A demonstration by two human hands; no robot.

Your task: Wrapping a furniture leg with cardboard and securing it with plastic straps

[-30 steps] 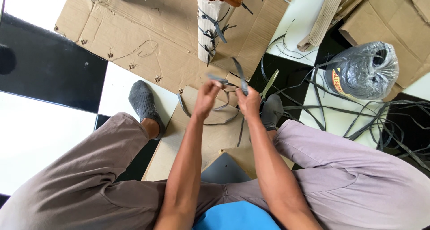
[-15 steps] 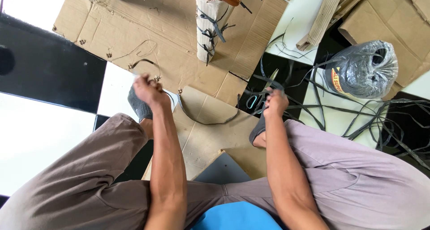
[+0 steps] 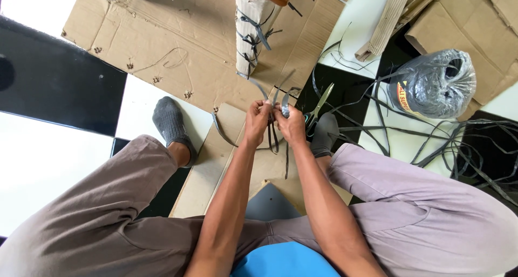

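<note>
Head view, seated person, both forearms extended fwd between the knees. Left hand [image 3: 258, 121] and right hand [image 3: 291, 125] sit close together, nearly touching, each w/ fingers closed in a pinch on the same dark plastic strap [image 3: 274, 127]. Strap ends stick up above the fingertips; a loop and loose tails hang below the hands, over the cardboard piece [image 3: 237, 147] lying on the floor between the feet. Strap is thus held in the air just above that cardboard, approx. centre of frame. Left foot in grey sock [image 3: 171, 123] rests on the white tile beside the cardboard; right foot in grey sock [image 3: 325, 132] is just right of the right hand. Scissors [image 3: 318, 107] w/ pale blades lie on a black tile, near the right hand but apart from it. Upright cardboard-wrapped post [image 3: 251, 31], bound w/ several knotted dark straps, stands on a large flattened cardboard sheet [image 3: 178, 34] ahead of the hands, well apart. Roll of dark strap in clear plastic wrap [image 3: 437, 85] sits at upper right; loose lengths trail from it across the checkered floor [image 3: 48, 163]. Blue seat edge [image 3: 283, 261] shows at bottom, between the thighs.
</note>
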